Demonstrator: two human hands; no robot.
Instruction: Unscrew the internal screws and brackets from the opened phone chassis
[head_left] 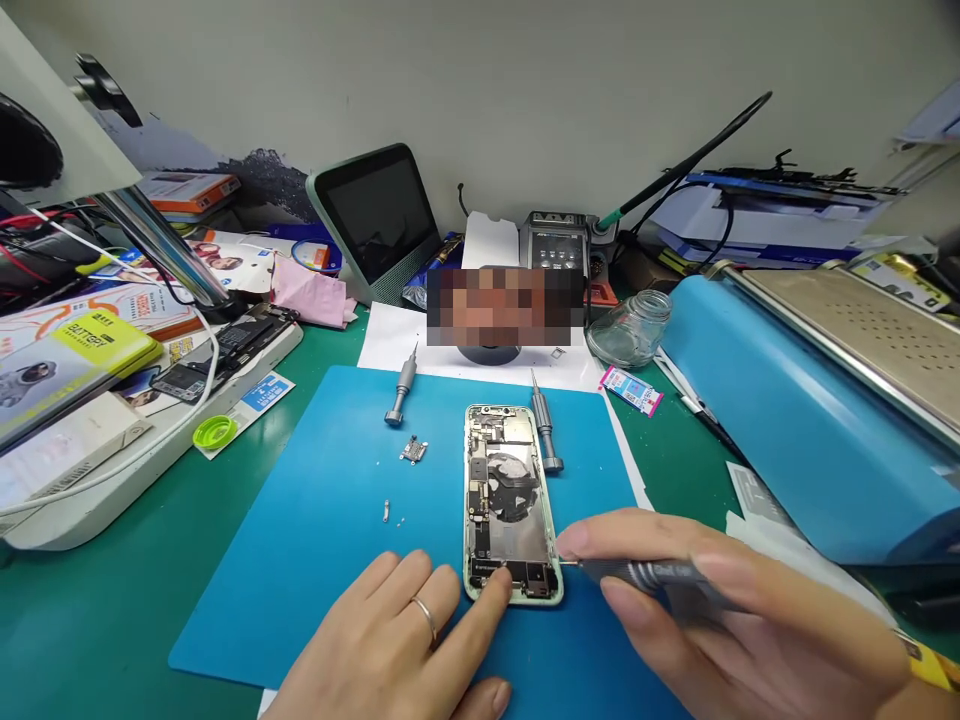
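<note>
An opened smartphone (517,500) lies on a blue mat (300,540), its inner parts showing. My left hand (405,640), with a ring on one finger, rests in front of it; the outstretched index finger touches the phone's lower end. In my right hand (757,590) is a dark grey screwdriver (649,575), held almost level, its thin tip at the phone's lower right edge. Another screwdriver (544,425) lies along the phone's right side, and a third screwdriver (403,388) is up and left. A small metal plate (414,450) and a tiny silver part (386,511) lie left of the phone.
A glass jar (630,328) and a blue roll-shaped thing (810,420) stand to the right. Behind are a tilted screen (379,215) and a soldering station (556,245). Battery boxes (82,350), a white tray (75,515) and a green cap (214,432) occupy the left.
</note>
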